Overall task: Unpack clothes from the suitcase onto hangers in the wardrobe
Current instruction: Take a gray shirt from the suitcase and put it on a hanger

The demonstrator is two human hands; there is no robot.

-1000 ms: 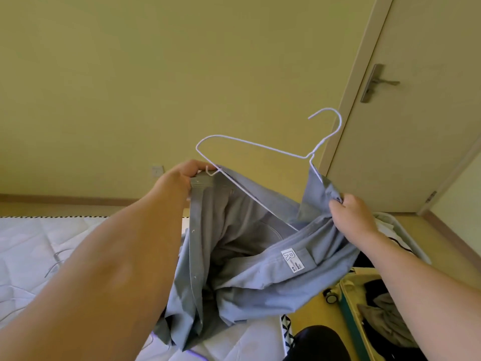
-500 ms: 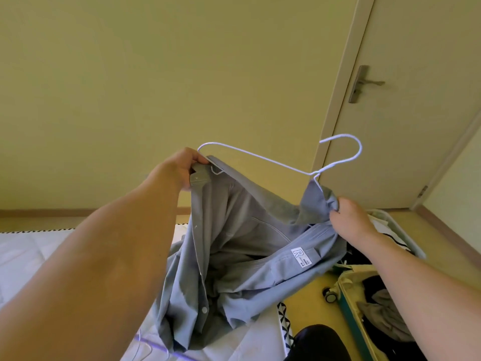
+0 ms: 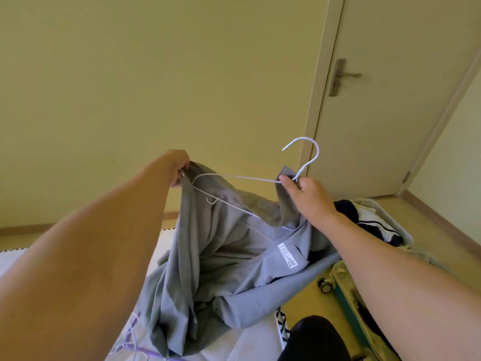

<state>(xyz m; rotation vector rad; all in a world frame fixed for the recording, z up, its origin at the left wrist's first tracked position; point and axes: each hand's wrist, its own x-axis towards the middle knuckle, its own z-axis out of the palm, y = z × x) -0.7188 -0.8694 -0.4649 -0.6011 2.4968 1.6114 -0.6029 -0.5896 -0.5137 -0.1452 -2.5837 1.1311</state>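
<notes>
A grey shirt (image 3: 223, 259) hangs open in front of me, its white neck label facing up. A white wire hanger (image 3: 242, 178) lies inside its upper part, hook pointing up. My left hand (image 3: 179, 168) pinches the shirt's left shoulder edge at the hanger's left end. My right hand (image 3: 302, 194) grips the hanger's neck below the hook together with the shirt's collar. The shirt's lower part trails onto the white bed (image 3: 234, 347). An open green suitcase (image 3: 346, 303) with dark clothes lies on the floor at the right.
A closed door (image 3: 390, 100) with a metal handle stands at the right, a plain yellow wall ahead. Spare wire hangers (image 3: 130, 337) lie on the bed at bottom left. My dark-clad knee (image 3: 315, 337) shows at the bottom. A suitcase wheel (image 3: 325, 285) rests on the yellow floor.
The hanger has slid further into the shirt and its hook has tipped upright. My right hand has moved from the collar cloth up to the hanger's neck. My left hand pulled the shoulder leftward.
</notes>
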